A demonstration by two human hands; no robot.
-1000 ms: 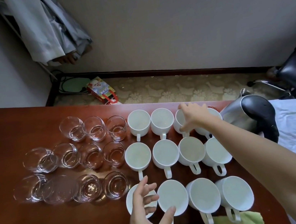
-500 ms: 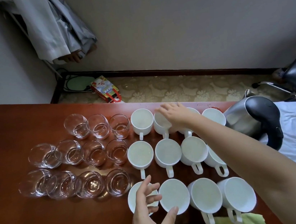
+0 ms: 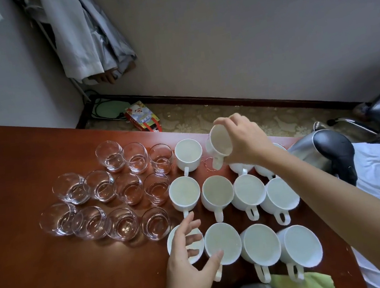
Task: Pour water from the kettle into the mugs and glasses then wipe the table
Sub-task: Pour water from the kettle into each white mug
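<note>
The right hand (image 3: 244,141) held a white mug (image 3: 218,146) lifted and tilted above the back row, in the upper middle of the frame. The left hand (image 3: 187,262) hovered low at centre with fingers spread wide, over the front-row mugs (image 3: 222,243), gripping nothing. Other white mugs stood in rows on the brown table (image 3: 45,283), with clear glasses (image 3: 122,223) grouped to their left. The kettle (image 3: 326,157) sat at the right edge of the table, and a green cloth (image 3: 306,285) lay at the bottom.
</note>
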